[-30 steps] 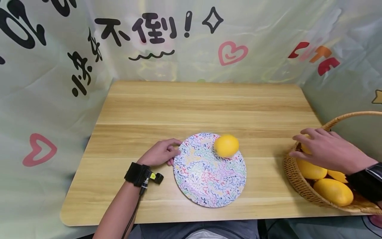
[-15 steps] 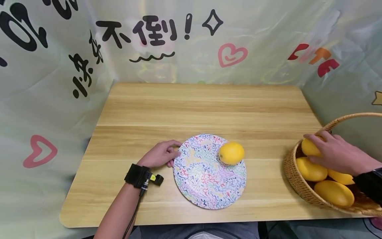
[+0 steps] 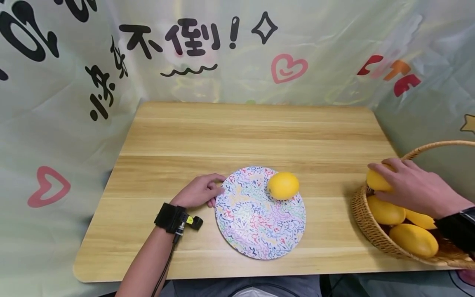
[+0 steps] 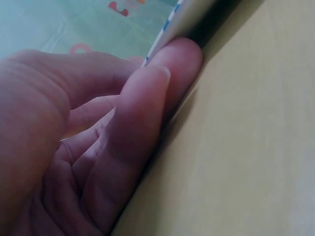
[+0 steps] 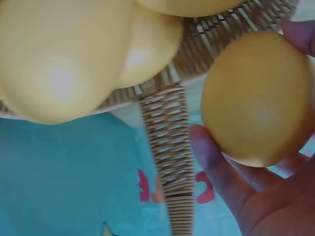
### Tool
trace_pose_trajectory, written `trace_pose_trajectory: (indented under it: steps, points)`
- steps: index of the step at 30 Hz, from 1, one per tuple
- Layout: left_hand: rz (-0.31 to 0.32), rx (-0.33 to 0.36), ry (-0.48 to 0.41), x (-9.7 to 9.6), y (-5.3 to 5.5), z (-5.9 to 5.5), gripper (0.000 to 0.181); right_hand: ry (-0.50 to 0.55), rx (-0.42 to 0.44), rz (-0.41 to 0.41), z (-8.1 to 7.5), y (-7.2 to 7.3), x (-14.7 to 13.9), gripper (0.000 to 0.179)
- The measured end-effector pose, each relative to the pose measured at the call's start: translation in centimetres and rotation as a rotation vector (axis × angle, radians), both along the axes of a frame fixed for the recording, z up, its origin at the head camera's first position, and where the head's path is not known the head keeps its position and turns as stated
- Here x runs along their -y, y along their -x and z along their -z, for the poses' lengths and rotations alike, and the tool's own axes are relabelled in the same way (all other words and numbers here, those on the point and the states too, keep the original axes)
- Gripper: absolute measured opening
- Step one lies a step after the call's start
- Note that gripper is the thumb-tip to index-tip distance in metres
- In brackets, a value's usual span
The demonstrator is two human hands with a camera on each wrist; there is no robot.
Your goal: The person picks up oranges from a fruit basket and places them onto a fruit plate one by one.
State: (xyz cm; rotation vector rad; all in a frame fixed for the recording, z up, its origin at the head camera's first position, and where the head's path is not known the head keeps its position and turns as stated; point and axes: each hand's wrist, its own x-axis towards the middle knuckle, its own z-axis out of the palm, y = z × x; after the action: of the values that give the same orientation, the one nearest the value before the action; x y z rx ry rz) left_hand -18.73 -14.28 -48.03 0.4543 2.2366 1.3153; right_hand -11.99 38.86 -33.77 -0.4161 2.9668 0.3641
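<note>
A yellow lemon (image 3: pixel 283 185) lies near the far right edge of a round flat plate (image 3: pixel 256 231) with a colourful squiggle pattern. My left hand (image 3: pixel 200 191) is at the plate's left edge, fingers bent. In the left wrist view, the fingertips (image 4: pixel 182 59) grip the plate's rim (image 4: pixel 165 34) close to the table, one of them under it. My right hand (image 3: pixel 415 185) holds another lemon (image 5: pixel 258 98) between thumb and fingers, over the far side of the wicker basket (image 3: pixel 365 225). Several yellow fruits (image 3: pixel 413 240) lie in that basket.
The basket's arched handle (image 3: pixel 438 144) rises behind my right hand. All this stands on a wooden table (image 3: pixel 241 132), with a printed cloth backdrop (image 3: pixel 323 49) around its back and sides. A cable (image 3: pixel 167 258) runs along my left forearm.
My right hand came down into the basket, took hold of a lemon and has lifted it slightly leftward. The lemon on the plate rolled right, then back left. My left hand stayed put.
</note>
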Motion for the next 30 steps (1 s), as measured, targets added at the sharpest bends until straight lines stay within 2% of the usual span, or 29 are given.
trace_pose_trajectory:
  steps: [3, 8, 11, 13, 16, 19, 23, 30]
  points:
    - [0.001, -0.001, -0.009, 0.1, -0.1, -0.1, 0.045, 0.04, -0.062, -0.069, -0.1, -0.1, 1.4, 0.071]
    - [0.005, -0.013, -0.02, 0.0, -0.2, -0.4, 0.044, 0.106, -0.195, -0.292, 0.4, -0.2, 3.3, 0.069]
    - [0.006, -0.016, -0.02, 0.0, -0.2, -0.4, 0.045, 0.132, -0.243, -0.399, 0.9, -0.1, 4.6, 0.073]
    - [0.006, -0.014, -0.02, 0.0, -0.2, -0.4, 0.045, 0.142, -0.245, -0.434, 1.2, -0.2, 5.6, 0.081]
    - [0.007, -0.014, -0.018, 0.0, -0.2, -0.5, 0.045, 0.134, -0.235, -0.463, 1.6, -0.5, 7.1, 0.079]
    - [0.009, -0.015, -0.014, 0.0, -0.2, -0.5, 0.046, 0.138, -0.236, -0.499, 2.1, -0.9, 8.6, 0.068]
    - [0.009, -0.014, -0.015, 0.0, -0.1, -0.5, 0.046, 0.173, -0.255, -0.588, 2.8, -1.0, 10.6, 0.083]
    - [0.007, -0.004, -0.018, 0.0, -0.2, -0.1, 0.045, 0.205, -0.228, -0.723, 4.5, -1.5, 13.2, 0.084]
